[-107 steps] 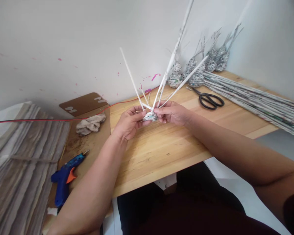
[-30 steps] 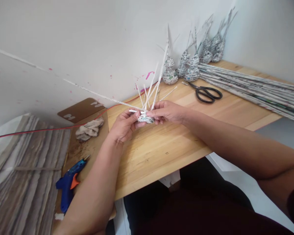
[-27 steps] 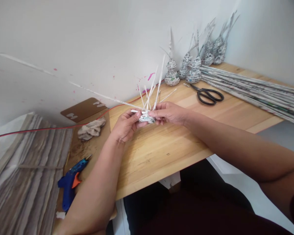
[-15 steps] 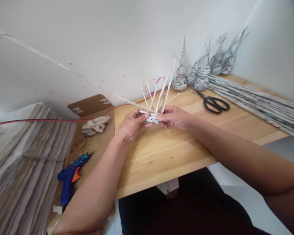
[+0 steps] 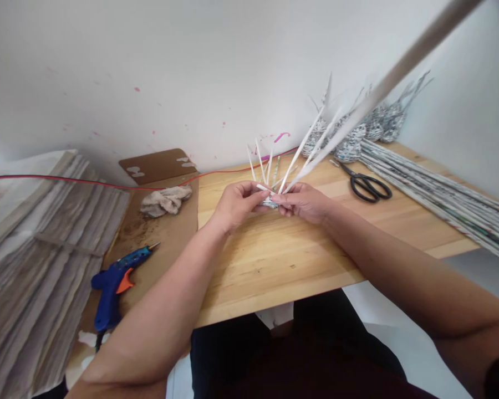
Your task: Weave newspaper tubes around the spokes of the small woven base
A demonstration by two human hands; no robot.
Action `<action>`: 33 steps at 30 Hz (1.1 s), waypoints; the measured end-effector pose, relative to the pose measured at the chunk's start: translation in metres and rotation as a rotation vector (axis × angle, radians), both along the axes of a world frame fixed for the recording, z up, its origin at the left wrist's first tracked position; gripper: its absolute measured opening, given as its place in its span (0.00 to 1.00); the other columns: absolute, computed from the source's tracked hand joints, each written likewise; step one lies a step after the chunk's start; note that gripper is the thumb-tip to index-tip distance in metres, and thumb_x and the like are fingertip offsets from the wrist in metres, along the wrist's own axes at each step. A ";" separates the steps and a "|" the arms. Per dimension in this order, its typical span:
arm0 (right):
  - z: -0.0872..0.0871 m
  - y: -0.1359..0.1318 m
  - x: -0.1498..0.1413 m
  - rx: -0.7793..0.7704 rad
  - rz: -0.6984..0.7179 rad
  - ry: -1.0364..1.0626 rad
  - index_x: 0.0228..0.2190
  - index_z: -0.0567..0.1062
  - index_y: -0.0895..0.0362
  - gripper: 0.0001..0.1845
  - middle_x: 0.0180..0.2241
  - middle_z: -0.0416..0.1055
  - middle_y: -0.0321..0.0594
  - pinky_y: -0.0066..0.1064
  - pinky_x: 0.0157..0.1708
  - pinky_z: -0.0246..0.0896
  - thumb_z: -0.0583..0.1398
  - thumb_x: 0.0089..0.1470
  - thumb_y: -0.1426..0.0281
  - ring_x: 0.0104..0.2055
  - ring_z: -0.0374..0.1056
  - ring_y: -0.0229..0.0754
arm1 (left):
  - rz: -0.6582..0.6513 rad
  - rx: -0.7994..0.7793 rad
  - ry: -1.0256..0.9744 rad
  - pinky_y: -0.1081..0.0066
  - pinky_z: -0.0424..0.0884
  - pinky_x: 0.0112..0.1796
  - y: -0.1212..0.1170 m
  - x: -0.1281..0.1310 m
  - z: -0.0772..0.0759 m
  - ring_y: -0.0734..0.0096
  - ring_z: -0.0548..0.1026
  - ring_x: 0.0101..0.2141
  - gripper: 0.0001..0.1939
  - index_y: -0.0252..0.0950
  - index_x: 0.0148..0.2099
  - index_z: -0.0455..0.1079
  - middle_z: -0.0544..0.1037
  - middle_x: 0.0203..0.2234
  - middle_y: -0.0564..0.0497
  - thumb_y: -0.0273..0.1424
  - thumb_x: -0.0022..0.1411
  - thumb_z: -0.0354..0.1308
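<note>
Where two hands (image 5: 239, 206) (image 5: 306, 203) pinch, sticks (image 5: 301, 149) rise; perhaps eight.

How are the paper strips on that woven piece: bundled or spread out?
Spread out: the paper strips fan upward at different angles from the woven piece between the left hand and right hand.

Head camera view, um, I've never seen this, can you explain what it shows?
There's no machine: every picture comes from one camera worn on a person's head, looking down. The person's bare left hand and right hand hold a white woven piece between them, mostly hidden, with thin white sticks rising from it. On the pale wooden table, black metal scissors lie near a bundle of long whitish rods; grey woven pieces stand by the wall. Leftward, a blue-and-orange glue gun and a crumpled off-white cloth lie on a brown board.
</note>
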State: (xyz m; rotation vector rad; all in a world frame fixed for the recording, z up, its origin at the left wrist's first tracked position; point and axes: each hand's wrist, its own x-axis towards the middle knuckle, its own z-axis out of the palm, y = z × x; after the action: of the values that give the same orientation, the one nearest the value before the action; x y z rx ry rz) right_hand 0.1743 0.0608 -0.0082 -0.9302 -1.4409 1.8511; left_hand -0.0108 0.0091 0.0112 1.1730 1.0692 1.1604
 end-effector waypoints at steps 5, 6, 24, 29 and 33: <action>0.001 0.001 0.001 -0.049 -0.015 0.066 0.26 0.78 0.60 0.17 0.20 0.70 0.34 0.23 0.18 0.54 0.75 0.37 0.65 0.20 0.63 0.31 | -0.074 0.024 0.000 0.68 0.76 0.40 0.000 -0.002 0.003 0.69 0.79 0.35 0.18 0.31 0.42 0.79 0.82 0.34 0.46 0.29 0.47 0.73; 0.001 0.002 0.001 -0.055 -0.018 0.077 0.26 0.78 0.60 0.16 0.21 0.71 0.34 0.23 0.19 0.54 0.75 0.36 0.65 0.21 0.63 0.31 | -0.076 0.034 0.019 0.68 0.75 0.41 0.001 -0.002 0.003 0.70 0.79 0.35 0.19 0.31 0.42 0.79 0.82 0.34 0.46 0.28 0.45 0.73; -0.003 0.003 -0.001 -0.051 -0.005 0.146 0.23 0.74 0.59 0.15 0.16 0.64 0.30 0.24 0.20 0.54 0.73 0.39 0.66 0.21 0.63 0.32 | 0.004 0.002 -0.007 0.69 0.77 0.38 0.002 -0.001 0.002 0.73 0.78 0.32 0.20 0.31 0.41 0.79 0.82 0.33 0.48 0.30 0.44 0.74; -0.004 0.002 0.000 -0.006 0.026 0.090 0.24 0.75 0.60 0.19 0.20 0.69 0.34 0.25 0.21 0.56 0.75 0.38 0.61 0.23 0.65 0.33 | 0.002 0.013 0.062 0.69 0.76 0.38 0.001 0.000 0.002 0.72 0.78 0.32 0.18 0.30 0.40 0.78 0.82 0.34 0.47 0.30 0.45 0.72; -0.007 0.001 -0.002 0.013 -0.020 0.038 0.24 0.75 0.60 0.20 0.21 0.69 0.35 0.25 0.21 0.54 0.75 0.38 0.60 0.23 0.64 0.33 | 0.001 0.101 0.210 0.69 0.76 0.38 0.002 0.001 0.001 0.72 0.78 0.32 0.15 0.31 0.41 0.78 0.82 0.34 0.47 0.29 0.49 0.68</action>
State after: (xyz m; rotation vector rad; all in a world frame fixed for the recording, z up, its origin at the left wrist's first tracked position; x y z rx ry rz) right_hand 0.1722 0.0617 -0.0151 -0.8949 -1.4142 1.8338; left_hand -0.0096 0.0107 0.0120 1.3975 1.1796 1.1212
